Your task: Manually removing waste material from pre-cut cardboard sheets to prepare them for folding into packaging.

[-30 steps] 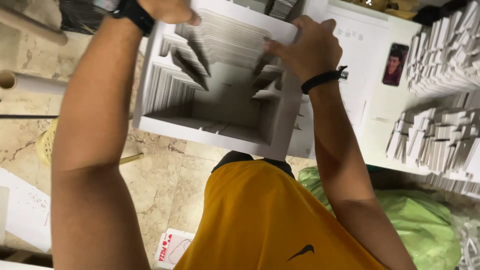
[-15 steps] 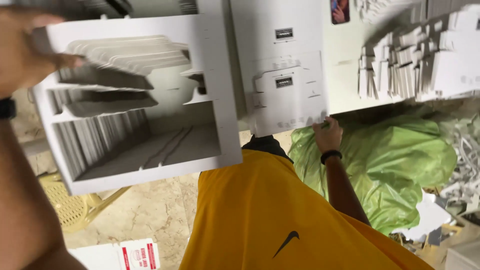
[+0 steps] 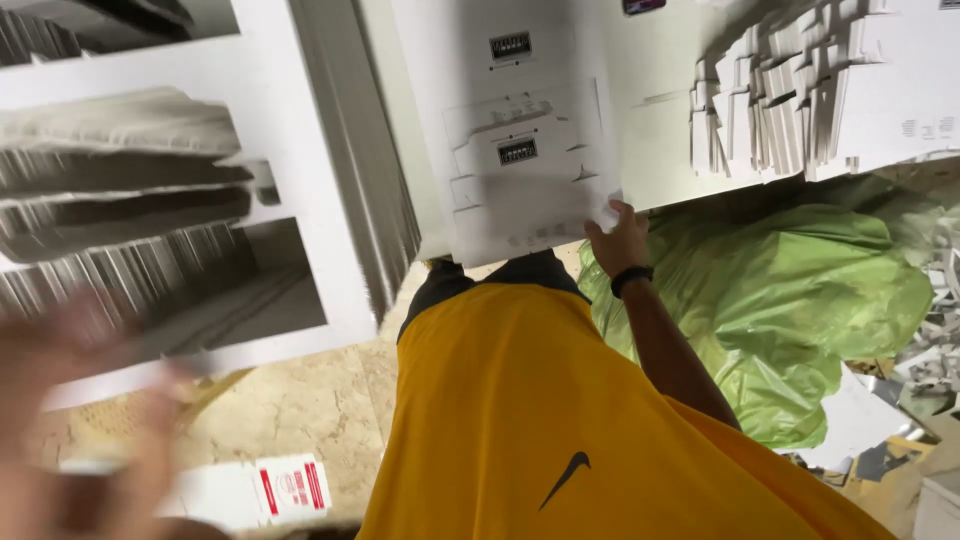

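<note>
My right hand (image 3: 617, 243), with a black band on its wrist, grips the lower right corner of a flat white die-cut cardboard sheet (image 3: 520, 150) that overhangs the edge of the white table (image 3: 660, 160). My left hand (image 3: 80, 410) is a blur at the lower left, just under the near rim of a large white box (image 3: 300, 200). Stacks of flat white card pieces fill the box. The blur hides whether my left hand touches or holds the box. My yellow shirt fills the lower middle.
Piles of folded white card pieces (image 3: 770, 110) stand on the table at the right. A green plastic bag (image 3: 800, 300) lies under the table edge, with paper scraps (image 3: 930, 360) beside it. A white and red package (image 3: 285, 488) lies on the beige tiled floor.
The white box has shifted left and closer. My left hand dropped from the box's upper left to below its near rim. My right hand stays at the cardboard sheet's corner.
</note>
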